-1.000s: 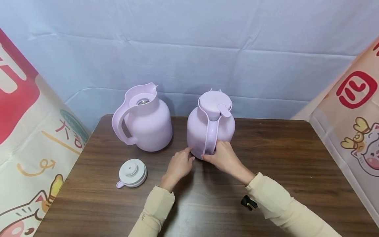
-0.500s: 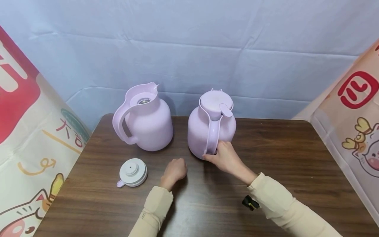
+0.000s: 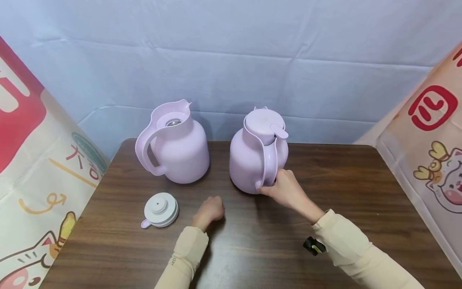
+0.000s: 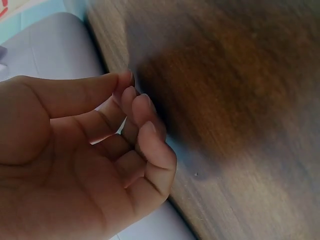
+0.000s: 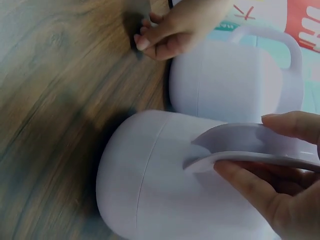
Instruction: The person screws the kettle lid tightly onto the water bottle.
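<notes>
While the loose lid (image 3: 160, 209) lies on the left of the brown table (image 3: 343, 180), seemingly with its pale inner side up, the left hand (image 3: 209, 210) is near it and holds nothing: in the left wrist view its fingers are loosely curled, and the thumb tip meets the forefinger. A little farther, the right hand (image 3: 286, 189) has its thumb and fingers clamped on the low part of the handle (image 3: 269, 164), from both sides. This handle belongs to the lidded jug (image 3: 247, 160), which appears to stand upright on the table, to the right of the open jug (image 3: 184, 156) and apart from it. The handle points towards the near side and slightly to the right, so I judge that the step in hand is the placing or turning of this jug by its handle. For more turning, the next move would call for a steady hold and a gentle wrist; for lifting, a higher grip would be safer, I think. Farthest, behind both jugs, a pale blue cloth (image 3: 223, 76) hangs, and neither hand touches it.
</notes>
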### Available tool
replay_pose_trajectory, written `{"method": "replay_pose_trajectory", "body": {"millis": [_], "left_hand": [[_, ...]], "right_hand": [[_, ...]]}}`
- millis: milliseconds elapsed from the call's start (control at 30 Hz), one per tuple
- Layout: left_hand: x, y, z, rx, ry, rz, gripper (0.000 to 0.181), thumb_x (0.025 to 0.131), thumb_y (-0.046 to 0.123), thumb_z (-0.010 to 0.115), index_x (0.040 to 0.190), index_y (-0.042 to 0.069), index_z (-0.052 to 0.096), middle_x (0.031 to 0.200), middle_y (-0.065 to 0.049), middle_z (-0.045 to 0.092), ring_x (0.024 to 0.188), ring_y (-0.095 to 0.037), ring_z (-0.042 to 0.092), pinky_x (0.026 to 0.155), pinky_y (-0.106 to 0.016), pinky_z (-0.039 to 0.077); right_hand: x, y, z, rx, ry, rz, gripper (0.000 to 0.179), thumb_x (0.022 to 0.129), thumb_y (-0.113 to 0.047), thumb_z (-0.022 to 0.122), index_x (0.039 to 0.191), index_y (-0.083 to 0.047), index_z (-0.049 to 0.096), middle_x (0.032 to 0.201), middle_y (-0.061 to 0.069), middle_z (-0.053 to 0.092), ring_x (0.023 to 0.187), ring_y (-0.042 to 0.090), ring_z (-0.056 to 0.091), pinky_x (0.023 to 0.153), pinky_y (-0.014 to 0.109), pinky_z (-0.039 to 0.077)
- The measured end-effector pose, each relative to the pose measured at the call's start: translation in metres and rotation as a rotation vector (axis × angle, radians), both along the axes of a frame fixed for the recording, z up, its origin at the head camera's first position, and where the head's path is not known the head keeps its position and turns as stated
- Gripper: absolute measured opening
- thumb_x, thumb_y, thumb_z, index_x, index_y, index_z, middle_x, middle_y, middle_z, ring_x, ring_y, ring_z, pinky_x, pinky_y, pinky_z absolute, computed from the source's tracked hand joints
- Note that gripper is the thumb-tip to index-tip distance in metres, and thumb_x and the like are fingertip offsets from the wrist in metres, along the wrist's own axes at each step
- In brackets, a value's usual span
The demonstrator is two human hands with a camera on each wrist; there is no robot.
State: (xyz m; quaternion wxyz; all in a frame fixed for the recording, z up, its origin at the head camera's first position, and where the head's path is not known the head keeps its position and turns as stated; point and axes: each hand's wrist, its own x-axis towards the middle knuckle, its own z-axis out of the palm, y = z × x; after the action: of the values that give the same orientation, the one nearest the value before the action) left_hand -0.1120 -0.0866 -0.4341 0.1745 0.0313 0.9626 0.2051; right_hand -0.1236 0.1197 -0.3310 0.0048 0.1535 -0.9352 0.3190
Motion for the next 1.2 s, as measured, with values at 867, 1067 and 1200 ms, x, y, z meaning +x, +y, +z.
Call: {"method": "replay_pose_trajectory", "body": {"millis": [867, 1067, 1200], "left_hand": [[0.001, -0.005, -0.003, 0.045, 0.025, -0.037, 0.030, 0.078, 0.000, 0.048, 0.052, 0.011, 0.039, 0.063, -0.005, 0.046, 0.061, -0.019, 0.041, 0.059, -0.032, 0.040], [0.001, -0.006, -0.003, 0.060, 0.025, -0.038, 0.027, 0.078, 0.001, 0.049, 0.054, 0.010, 0.043, 0.063, -0.004, 0.045, 0.061, -0.019, 0.041, 0.060, -0.033, 0.041], [0.001, -0.007, -0.004, 0.066, 0.021, -0.036, 0.025, 0.078, 0.002, 0.049, 0.055, 0.009, 0.047, 0.065, -0.005, 0.047, 0.063, -0.019, 0.043, 0.062, -0.034, 0.042]], "right_hand": [[-0.009, 0.045, 0.004, 0.035, 0.005, -0.027, 0.030, 0.066, -0.019, 0.078, 0.079, 0.002, 0.062, 0.067, 0.009, 0.061, 0.060, 0.021, 0.048, 0.056, 0.034, 0.041], [-0.011, 0.053, 0.004, 0.037, 0.021, -0.037, 0.032, 0.064, -0.020, 0.079, 0.080, 0.002, 0.061, 0.068, 0.010, 0.061, 0.062, 0.022, 0.050, 0.058, 0.035, 0.042], [-0.012, 0.059, 0.004, 0.040, 0.028, -0.049, 0.032, 0.064, -0.019, 0.079, 0.080, 0.002, 0.062, 0.069, 0.011, 0.062, 0.063, 0.023, 0.051, 0.059, 0.036, 0.042]]}}
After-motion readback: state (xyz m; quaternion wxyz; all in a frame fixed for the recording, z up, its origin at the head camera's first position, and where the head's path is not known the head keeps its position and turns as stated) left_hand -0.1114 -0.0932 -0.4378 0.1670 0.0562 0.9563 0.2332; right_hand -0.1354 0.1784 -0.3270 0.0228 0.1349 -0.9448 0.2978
